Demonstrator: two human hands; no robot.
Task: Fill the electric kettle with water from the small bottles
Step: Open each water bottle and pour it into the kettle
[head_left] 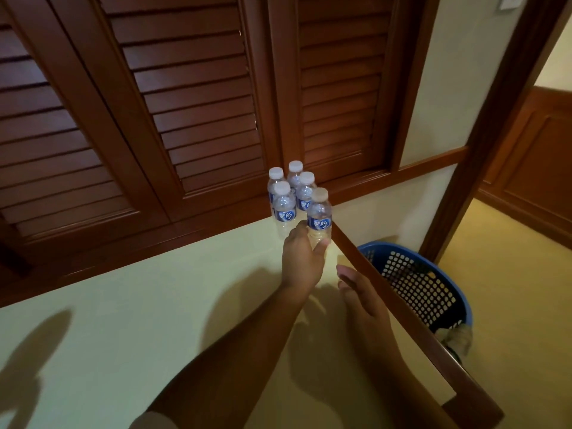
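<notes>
Several small clear water bottles point(284, 201) with white caps and blue labels stand bunched at the far right corner of a pale counter point(154, 305). My left hand point(301, 258) grips the lower part of the nearest bottle point(319, 216), which is upright at the counter's right edge. Just behind and to the right, my right hand point(360, 295) hovers over the counter with relaxed fingers and holds nothing. No kettle is in view.
Dark wooden louvred doors point(192, 97) rise behind the counter. A wooden rail point(402, 308) runs along the counter's right edge. Beyond it, on yellow carpet, stands a blue perforated plastic basket point(427, 283) with some cloth inside. A doorway point(532, 181) opens at the right.
</notes>
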